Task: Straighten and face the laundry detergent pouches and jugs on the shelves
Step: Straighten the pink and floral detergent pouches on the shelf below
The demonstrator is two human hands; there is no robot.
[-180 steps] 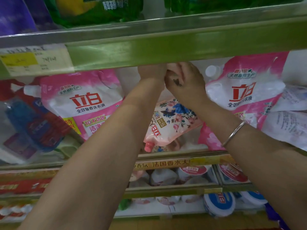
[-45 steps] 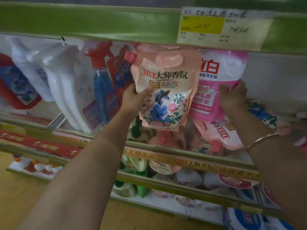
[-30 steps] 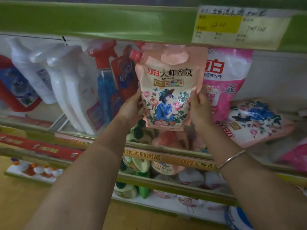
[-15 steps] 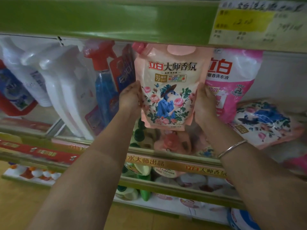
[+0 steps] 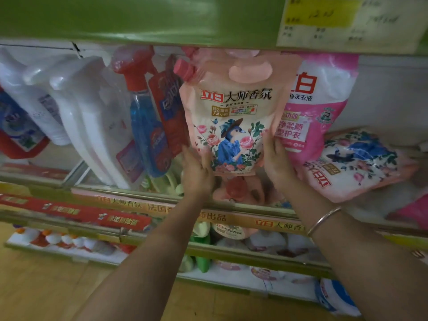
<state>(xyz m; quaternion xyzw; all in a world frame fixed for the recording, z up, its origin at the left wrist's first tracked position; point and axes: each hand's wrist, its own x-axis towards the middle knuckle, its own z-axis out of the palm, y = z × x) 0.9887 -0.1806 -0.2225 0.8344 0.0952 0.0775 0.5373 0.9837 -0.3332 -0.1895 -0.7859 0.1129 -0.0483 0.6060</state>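
Observation:
A peach floral detergent pouch (image 5: 234, 112) with a pink cap stands upright, label facing me, in the middle of the shelf. My left hand (image 5: 196, 172) grips its lower left corner and my right hand (image 5: 276, 161) grips its lower right edge. Right behind it stands a pink and white pouch (image 5: 317, 105). A second floral pouch (image 5: 356, 163) lies tilted on its side at the right. Another peach pouch (image 5: 238, 191) lies flat under the held one.
White jugs (image 5: 92, 117), a blue spray bottle (image 5: 146, 126) and a red pouch (image 5: 169, 107) lean at the left. A green shelf edge (image 5: 139, 17) with a price label (image 5: 347, 22) hangs just above. Lower shelves hold more bottles (image 5: 201, 246). The wooden floor (image 5: 46, 293) is below.
My right hand left the pink pouch and took the floral pouch's right edge. Both hands have since slid lower on the pouch, which now stands straighter and faces forward.

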